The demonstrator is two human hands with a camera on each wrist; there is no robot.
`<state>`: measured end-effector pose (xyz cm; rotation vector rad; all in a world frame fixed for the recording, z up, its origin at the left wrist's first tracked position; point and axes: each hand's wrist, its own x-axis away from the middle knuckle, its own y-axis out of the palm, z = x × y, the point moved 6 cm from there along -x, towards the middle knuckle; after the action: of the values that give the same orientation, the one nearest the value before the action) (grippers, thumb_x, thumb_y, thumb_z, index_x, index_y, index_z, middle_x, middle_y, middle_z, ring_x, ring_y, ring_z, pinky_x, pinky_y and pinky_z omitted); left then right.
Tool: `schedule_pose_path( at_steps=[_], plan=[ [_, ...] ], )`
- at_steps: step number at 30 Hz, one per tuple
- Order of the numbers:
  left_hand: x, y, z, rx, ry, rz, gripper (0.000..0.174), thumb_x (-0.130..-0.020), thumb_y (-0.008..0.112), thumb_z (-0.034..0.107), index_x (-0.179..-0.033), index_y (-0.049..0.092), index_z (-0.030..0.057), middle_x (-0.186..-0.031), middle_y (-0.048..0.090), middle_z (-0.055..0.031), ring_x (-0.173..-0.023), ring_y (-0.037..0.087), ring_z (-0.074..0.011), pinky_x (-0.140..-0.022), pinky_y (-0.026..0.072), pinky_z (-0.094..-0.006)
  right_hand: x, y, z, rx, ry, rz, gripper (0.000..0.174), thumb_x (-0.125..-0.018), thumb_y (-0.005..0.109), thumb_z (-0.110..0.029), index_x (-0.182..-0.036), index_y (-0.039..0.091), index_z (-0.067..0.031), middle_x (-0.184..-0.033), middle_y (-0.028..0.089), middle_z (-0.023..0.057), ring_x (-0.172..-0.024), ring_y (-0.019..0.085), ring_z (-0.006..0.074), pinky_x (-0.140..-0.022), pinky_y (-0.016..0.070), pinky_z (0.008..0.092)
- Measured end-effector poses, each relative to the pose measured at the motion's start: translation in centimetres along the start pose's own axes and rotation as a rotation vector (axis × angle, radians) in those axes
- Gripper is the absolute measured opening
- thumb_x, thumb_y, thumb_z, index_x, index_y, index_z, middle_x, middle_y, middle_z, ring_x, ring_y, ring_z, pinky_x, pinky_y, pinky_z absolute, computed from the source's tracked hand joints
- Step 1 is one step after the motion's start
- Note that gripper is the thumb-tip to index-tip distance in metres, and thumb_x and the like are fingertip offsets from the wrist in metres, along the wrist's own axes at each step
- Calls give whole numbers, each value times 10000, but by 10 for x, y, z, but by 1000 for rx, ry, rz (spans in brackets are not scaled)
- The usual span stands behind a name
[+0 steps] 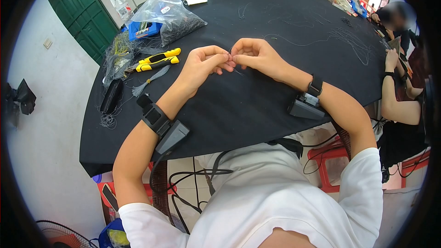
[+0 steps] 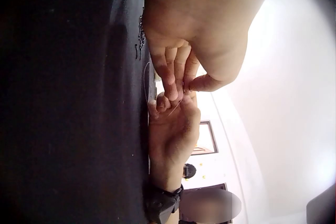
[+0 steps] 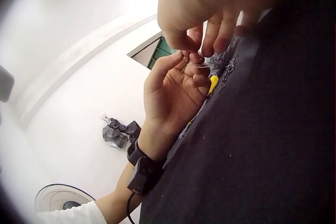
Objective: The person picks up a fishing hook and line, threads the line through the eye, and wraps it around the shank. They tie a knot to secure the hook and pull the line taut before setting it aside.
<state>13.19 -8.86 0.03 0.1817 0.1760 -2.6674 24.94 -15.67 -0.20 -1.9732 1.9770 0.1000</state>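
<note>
Both hands meet fingertip to fingertip above the black tablecloth (image 1: 257,96). The left hand (image 1: 204,64) pinches a fine thread between thumb and index finger, its other fingers loosely bent. Opposite it, the right hand (image 1: 261,56) pinches at the same spot with thumb and forefinger. In the left wrist view a thin pale line (image 2: 147,82) loops beside the fingers of the left hand (image 2: 194,40) and the right hand (image 2: 173,129). A short pale piece of line (image 3: 201,67) shows between the hands in the right wrist view. The fingertips hide what lies exactly between them.
Yellow-black pliers (image 1: 158,59), a tied bundle of strands (image 1: 151,81), tangled line (image 1: 117,57) and a black case (image 1: 111,96) lie at the left. Behind them are a plastic bag (image 1: 172,18) and a blue box (image 1: 144,30). Loose line (image 1: 353,43) lies right; another person (image 1: 399,101) sits there.
</note>
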Motion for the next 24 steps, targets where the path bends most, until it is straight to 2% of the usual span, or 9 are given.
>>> schedule_pose_path(
  at_steps=[8, 11, 14, 17, 20, 24],
  plan=[
    [0, 2, 4, -76, 28, 4, 170, -872, 512, 171, -914, 584, 22, -863, 654, -91, -779, 638, -130, -624, 435, -190, 0, -1, 4, 34, 9, 1, 142, -819, 599, -150, -894, 584, -30, -786, 602, -8, -691, 542, 30, -614, 415, 170],
    [1, 1, 3, -98, 13, 25, 166, -870, 511, 163, -904, 580, 16, -856, 654, -97, -762, 643, -138, -614, 436, -192, 1, 0, -3, 199, -68, -26, 119, -811, 585, -129, -873, 578, -28, -762, 598, -16, -665, 524, 20, -599, 400, 165],
    [1, 1, 3, -81, 1, 48, 155, -862, 507, 139, -888, 581, 5, -846, 651, -108, -740, 648, -146, -603, 440, -198, 3, 3, -11, 237, -103, -27, 94, -799, 578, -108, -852, 572, -30, -743, 592, -21, -649, 506, 10, -578, 378, 159],
    [-1, -3, 2, -85, 18, 88, 156, -868, 474, 140, -876, 571, 18, -842, 648, -111, -743, 640, -144, -613, 439, -202, 1, -3, -4, 162, -106, 73, 82, -805, 555, -121, -841, 560, -47, -729, 586, -12, -629, 494, 15, -557, 363, 160],
    [-1, -7, 0, -68, 20, 133, 175, -875, 437, 155, -846, 558, 32, -835, 645, -113, -741, 626, -136, -622, 437, -206, 3, -6, -8, 0, -16, 141, 114, -804, 553, -129, -856, 548, -27, -742, 601, 30, -626, 520, 58, -567, 403, 185],
    [-1, -6, 1, -23, 16, 115, 208, -887, 407, 182, -817, 543, 42, -822, 642, -109, -724, 608, -126, -623, 435, -211, 1, -9, -2, -42, -13, 142, 115, -825, 518, -144, -872, 530, -39, -737, 603, 32, -600, 511, 55, -532, 386, 186]
  ],
)
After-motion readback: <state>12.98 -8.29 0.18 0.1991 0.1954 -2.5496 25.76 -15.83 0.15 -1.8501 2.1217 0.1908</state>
